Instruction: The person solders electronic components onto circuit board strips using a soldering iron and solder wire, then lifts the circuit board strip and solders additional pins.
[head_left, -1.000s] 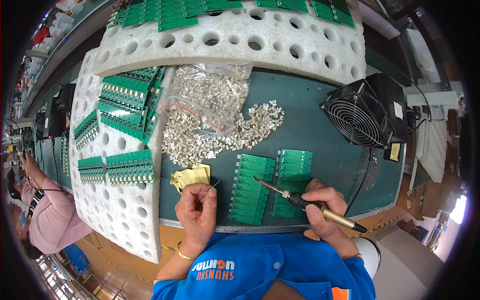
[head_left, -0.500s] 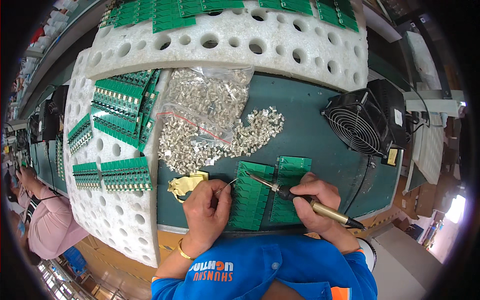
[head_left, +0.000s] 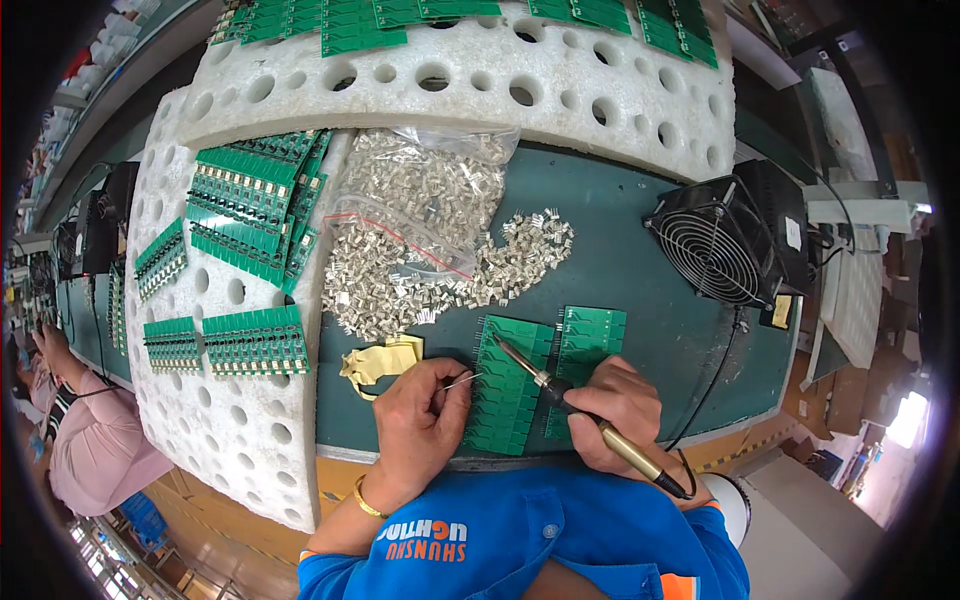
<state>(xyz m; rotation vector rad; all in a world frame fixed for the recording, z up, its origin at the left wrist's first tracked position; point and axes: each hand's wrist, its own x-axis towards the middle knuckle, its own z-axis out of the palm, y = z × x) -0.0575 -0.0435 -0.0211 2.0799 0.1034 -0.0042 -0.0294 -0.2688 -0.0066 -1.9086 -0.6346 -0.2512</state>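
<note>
My left hand is closed in a pinch on a thin solder wire, whose free end reaches the left edge of a green circuit board. Gripped in my right hand is a soldering iron with a gold-coloured handle and black collar. Its metal tip points up and left, over the upper left part of that board; whether it touches cannot be made out. A second green board lies just to the right, partly hidden by my right hand and the iron.
Small metal connectors lie heaped beyond the boards, beside a clear bag of more. Crumpled yellow paper sits near my left hand. White foam sheets carry populated boards. A black fan stands right; a co-worker sits left.
My right hand has shifted slightly left and nearer to me, and the iron now slants more steeply. My left hand has edged right, bringing the solder wire with it.
</note>
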